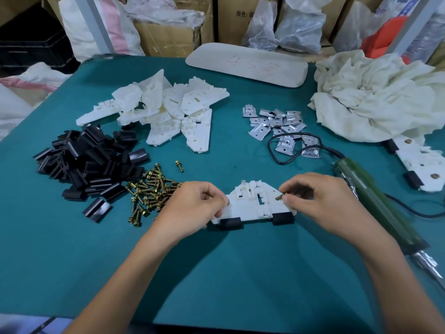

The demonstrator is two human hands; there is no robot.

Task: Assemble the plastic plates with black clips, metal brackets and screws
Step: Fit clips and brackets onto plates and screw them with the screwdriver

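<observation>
A white plastic plate point(250, 206) lies flat on the green table, with two black clips point(231, 223) on its near edge. My right hand point(320, 201) pinches a brass screw point(281, 196) at the plate's right side. My left hand point(192, 208) pinches the plate's left end; a screw may be under its fingers, but I cannot tell. Supplies sit beyond: a pile of black clips point(89, 162), a heap of brass screws point(149, 191), stacked white plates point(163, 109) and shiny metal brackets point(279, 126).
A green electric screwdriver point(375, 203) with a black cable lies to the right of my right hand. An assembled plate point(419, 165) rests at the far right, under a crumpled cream cloth point(375, 97). A long pale pad point(248, 66) lies at the back. Boxes and bags stand behind the table.
</observation>
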